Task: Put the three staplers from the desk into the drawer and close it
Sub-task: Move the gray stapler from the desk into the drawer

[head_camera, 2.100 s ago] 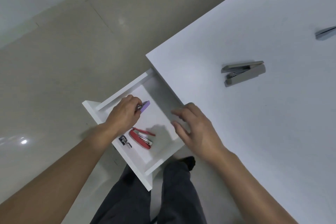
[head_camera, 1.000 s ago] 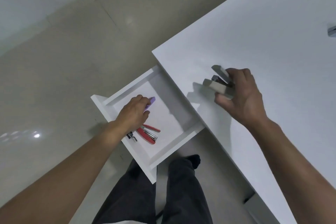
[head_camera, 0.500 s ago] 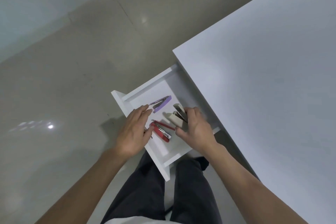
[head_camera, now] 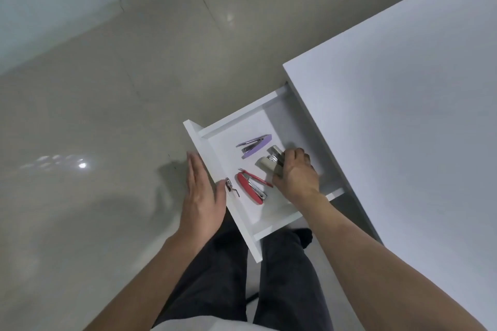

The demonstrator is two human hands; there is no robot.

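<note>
The white drawer stands pulled out from under the white desk. On its floor lie a purple stapler toward the back and a red stapler nearer the front. My right hand is inside the drawer, fingers closed around a grey stapler that sits low over the drawer floor between the other two. My left hand is flat with fingers apart against the outside of the drawer front, holding nothing.
A small metal piece lies in the drawer by the front panel. My dark-trousered legs are below the drawer. Glossy beige floor spreads to the left.
My right hand brought the grey stapler from the desk into the drawer and lowered it. My left hand left the purple stapler and moved out to the drawer front.
</note>
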